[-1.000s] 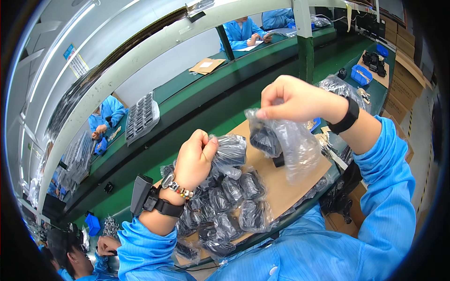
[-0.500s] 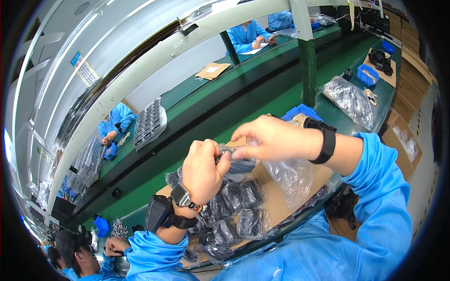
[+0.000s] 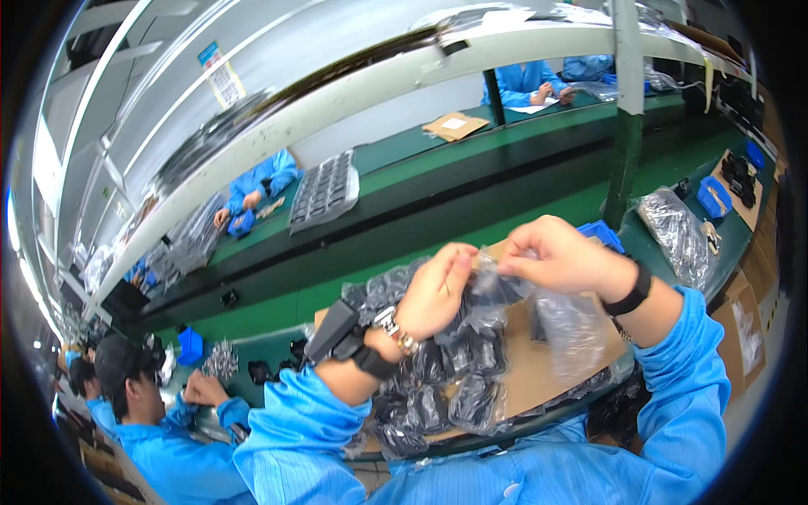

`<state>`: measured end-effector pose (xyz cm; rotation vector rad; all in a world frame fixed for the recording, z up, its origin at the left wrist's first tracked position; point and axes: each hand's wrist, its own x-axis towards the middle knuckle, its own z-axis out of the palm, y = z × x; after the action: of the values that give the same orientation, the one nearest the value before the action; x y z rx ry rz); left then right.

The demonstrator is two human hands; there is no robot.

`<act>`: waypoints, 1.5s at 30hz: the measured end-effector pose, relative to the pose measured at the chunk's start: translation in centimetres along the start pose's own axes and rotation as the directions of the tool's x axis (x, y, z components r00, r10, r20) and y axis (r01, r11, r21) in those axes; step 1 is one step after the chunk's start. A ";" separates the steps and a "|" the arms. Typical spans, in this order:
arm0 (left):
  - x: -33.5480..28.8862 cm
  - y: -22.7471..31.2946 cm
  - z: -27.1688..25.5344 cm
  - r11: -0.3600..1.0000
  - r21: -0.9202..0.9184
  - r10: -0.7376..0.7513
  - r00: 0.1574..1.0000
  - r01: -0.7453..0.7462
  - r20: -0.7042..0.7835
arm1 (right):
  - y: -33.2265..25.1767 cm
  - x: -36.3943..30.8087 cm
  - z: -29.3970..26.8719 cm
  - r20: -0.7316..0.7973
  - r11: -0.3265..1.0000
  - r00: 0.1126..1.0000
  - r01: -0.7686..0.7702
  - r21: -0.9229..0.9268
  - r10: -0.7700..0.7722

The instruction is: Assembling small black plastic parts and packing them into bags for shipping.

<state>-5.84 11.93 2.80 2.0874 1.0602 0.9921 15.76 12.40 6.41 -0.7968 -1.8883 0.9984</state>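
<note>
My left hand (image 3: 433, 293) and my right hand (image 3: 562, 255) are raised over the near bench, fingers closed in pinches. Between them is a small clear plastic bag (image 3: 497, 289) with something dark in it. Both hands seem to grip its upper edge; the exact fingertip contact is blurred. Under and beside my left hand lie several dark items in clear bags (image 3: 476, 404), set close together on a cardboard sheet (image 3: 539, 383). Below my right hand rests a larger, loose clear plastic bag (image 3: 572, 332).
A blue bin (image 3: 601, 235) stands behind my right hand. Farther right are a large filled plastic bag (image 3: 676, 227) and another blue bin (image 3: 714, 196). A green post (image 3: 624, 168) rises behind the bench. At left a co-worker (image 3: 168, 421) sits near a blue bin (image 3: 190, 345).
My view has turned left, so the scene sits farther right. My hands have drawn a little apart, and my right fingers, spread before, now pinch at the bag's edge.
</note>
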 end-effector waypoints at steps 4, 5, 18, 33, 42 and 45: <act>1.1 -1.9 -0.9 0.901 -0.351 -0.308 0.946 0.255 -0.103 | -0.2 -1.0 -2.1 0.061 0.981 0.995 0.084 -0.174 -0.075; 1.1 -1.6 -1.2 0.835 -0.485 -0.345 0.934 0.258 -0.097 | -0.4 -1.4 -2.4 0.108 0.960 0.994 0.039 -0.278 -0.009; 1.0 1.1 -1.5 0.417 -0.802 -0.330 0.893 0.427 0.304 | 1.3 -0.1 2.5 0.251 0.769 0.874 0.486 -0.414 -0.416; -2.8 -12.9 -14.1 0.826 0.392 -0.436 0.900 0.405 -0.011 | 0.4 -1.0 -2.8 0.202 0.968 0.979 0.024 -0.248 0.028; -5.1 -13.2 -13.2 0.375 0.667 -0.591 0.720 0.644 -0.363 | -0.3 0.2 -2.9 0.151 0.972 0.988 0.010 -0.234 0.027; -6.9 -15.3 -14.4 0.669 0.387 -0.617 0.765 0.634 -0.187 | -0.6 0.2 -2.6 0.183 0.959 0.983 0.055 -0.277 -0.003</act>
<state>-26.64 16.26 -3.34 1.7653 1.9958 0.4647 17.90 13.19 7.86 -0.8616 -2.2268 0.8158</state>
